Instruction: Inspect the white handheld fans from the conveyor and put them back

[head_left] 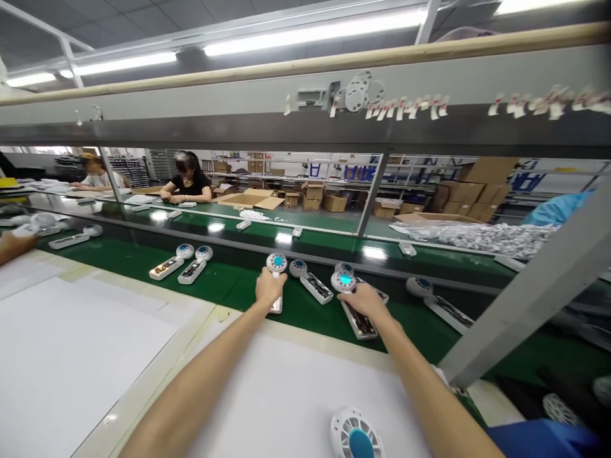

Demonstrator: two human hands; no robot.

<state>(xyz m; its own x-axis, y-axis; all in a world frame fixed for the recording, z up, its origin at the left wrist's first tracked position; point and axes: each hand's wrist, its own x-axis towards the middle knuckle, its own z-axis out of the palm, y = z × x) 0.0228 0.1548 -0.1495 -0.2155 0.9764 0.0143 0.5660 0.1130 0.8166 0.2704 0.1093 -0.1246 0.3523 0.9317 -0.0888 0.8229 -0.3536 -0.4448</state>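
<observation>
Both my arms reach forward over the green conveyor belt. My left hand [270, 286] is closed around the neck of a white handheld fan [277, 262] with a round slotted head and a blue centre. Its handle shows partly below my fingers. My right hand [363, 299] grips another white handheld fan [344, 280] just under its head; the open handle with wiring inside lies toward me on the belt. Behind my right hand, a further fan [344, 267] is partly hidden. Between my hands lies a fan with an open handle [317, 287].
White sheets [86, 356] cover the bench, with a fan head [357, 436] at the near edge. More fans [193, 270] lie leftward on the belt. A metal post [520, 292] slants at right. Two people [188, 181] sit across the line. Cardboard boxes [477, 191] stand behind.
</observation>
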